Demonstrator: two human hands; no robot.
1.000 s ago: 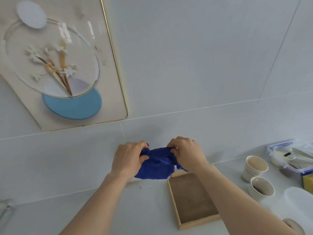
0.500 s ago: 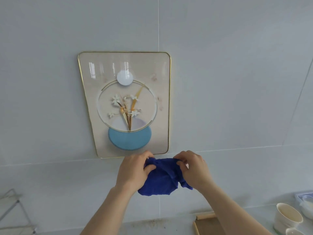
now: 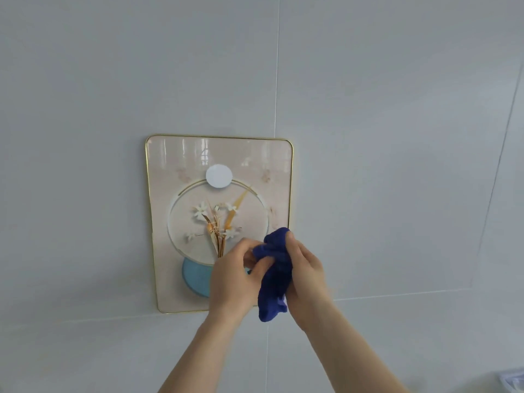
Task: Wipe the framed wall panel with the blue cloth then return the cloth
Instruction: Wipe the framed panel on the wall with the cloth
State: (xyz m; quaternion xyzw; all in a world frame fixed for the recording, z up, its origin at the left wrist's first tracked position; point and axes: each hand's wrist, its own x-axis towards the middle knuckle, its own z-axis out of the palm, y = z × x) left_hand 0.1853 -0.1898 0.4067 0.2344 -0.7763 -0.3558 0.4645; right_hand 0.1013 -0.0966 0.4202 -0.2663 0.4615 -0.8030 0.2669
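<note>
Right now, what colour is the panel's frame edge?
Thin gold trim around the framed wall panel, seen in the head view.

The framed wall panel [image 3: 181, 222] has a glossy, smooth face that mirrors bright window light along its top, edged by a thin shiny gold frame [image 3: 146, 222] that looks like metal. The blue cloth [image 3: 276, 275] is soft, matt and nubbly like terry, bunched in folds. Behind, the wall [image 3: 397, 137] is smooth pale grey tile with a dull satin sheen and fine seams.

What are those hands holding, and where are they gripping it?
Blue cloth: left hand pinches its upper edge, right hand grips its bunched right side.
</note>
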